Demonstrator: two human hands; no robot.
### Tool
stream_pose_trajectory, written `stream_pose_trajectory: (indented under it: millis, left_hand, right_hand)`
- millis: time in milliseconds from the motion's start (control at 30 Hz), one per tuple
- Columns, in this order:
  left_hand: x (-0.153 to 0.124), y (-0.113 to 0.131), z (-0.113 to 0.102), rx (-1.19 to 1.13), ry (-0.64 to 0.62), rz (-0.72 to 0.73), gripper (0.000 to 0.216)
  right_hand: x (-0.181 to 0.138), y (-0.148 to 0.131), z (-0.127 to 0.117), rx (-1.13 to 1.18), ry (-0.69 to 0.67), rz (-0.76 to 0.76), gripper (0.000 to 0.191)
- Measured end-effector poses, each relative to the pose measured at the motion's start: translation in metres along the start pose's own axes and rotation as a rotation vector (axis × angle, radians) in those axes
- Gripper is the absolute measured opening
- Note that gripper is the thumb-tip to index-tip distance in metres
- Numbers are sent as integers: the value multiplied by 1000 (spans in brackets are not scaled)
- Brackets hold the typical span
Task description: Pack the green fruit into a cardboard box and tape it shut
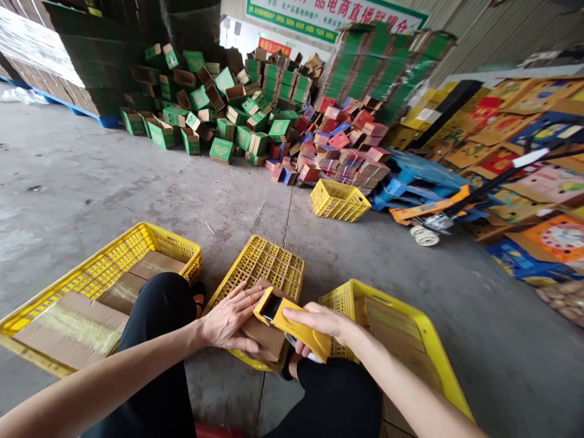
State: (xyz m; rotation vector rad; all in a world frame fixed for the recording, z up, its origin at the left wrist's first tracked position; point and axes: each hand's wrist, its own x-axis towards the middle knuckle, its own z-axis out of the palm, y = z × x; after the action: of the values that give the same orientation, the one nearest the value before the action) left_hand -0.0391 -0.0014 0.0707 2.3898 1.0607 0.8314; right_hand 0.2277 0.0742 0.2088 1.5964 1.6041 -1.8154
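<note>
My left hand (pixel 230 317) lies flat with fingers spread on a brown cardboard piece (pixel 264 336), pressing it onto an upturned yellow crate (pixel 262 261) between my knees. My right hand (pixel 319 322) is wrapped round a yellow tape dispenser (pixel 292 322), whose front end rests on the cardboard beside my left fingertips. Both forearms reach in from the bottom edge over my black-clad legs.
A yellow crate (pixel 177 243) with flat taped cardboard stands at my left; another yellow crate (pixel 429 340) with cardboard stands at my right. A fourth yellow crate (pixel 338 201) sits further off. Heaps of green boxes (pixel 219 103) and red boxes (pixel 342 149), a blue pallet (pixel 415 173) and a pallet jack (pixel 429 213) lie beyond.
</note>
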Motion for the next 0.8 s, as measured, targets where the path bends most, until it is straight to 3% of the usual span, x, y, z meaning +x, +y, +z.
stream_pose_trajectory:
  millis: [133,367,567,800]
  left_hand:
    - [-2,-3,5,137,51,77,116]
    - [-3,-3,4,205,78,87,116]
    - [-5,-9,7,222,100,104,114]
    - [-3,-20,9,214,76,95,110]
  right_hand:
    - [-1,-10,3,-41,29,86,55]
    - [-10,-10,15,-100,131,52,52]
    - [-10,-3,19,-126,128,-68,59]
    - [-13,14,11,-87,127,-45,64]
